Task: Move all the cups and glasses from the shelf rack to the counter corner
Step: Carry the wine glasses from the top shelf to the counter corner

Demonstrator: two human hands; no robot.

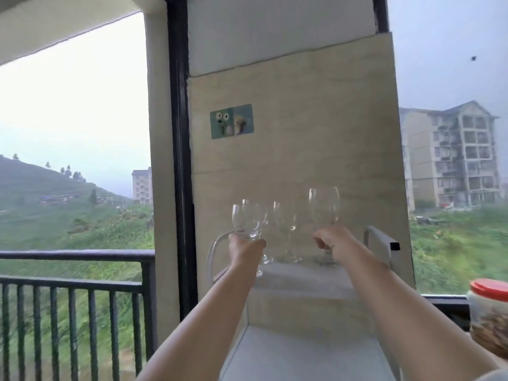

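Left hand: the left hand [245, 249] is raised to the top tier of the shelf rack [302, 281], fingers wrapped about the stem of a clear wine glass [246, 222]. The bowl stands upright above the fist; its foot shows below the hand, seemingly clear of the tier surface, though blur prevents certainty.
Right hand: the right hand [334, 242] is closed round the stem of a second wine glass [323, 207], the tallest in view. Bowl upright above the knuckles; foot visible below the hand, at or just above the tier; contact cannot be told.
Remaining glasses: two further stemmed glasses [286, 229] stand on the top tier between the two hands, against the tiled wall panel [316, 119]. Both upright, close together, ungripped.
Rack: grey top tier with a curved rail [217, 244] at its left end and a grey end piece [380, 240] at its right. A lower surface shows beneath, between the forearms.
Surroundings: a red-lidded jar [489, 312] at the right edge, well apart from the rack. A sticker [231, 121] on the wall panel above the glasses. Balcony railing [74, 270] at left; windows either side.
Image quality: motion blur throughout; fine details of the glasses are uncertain.
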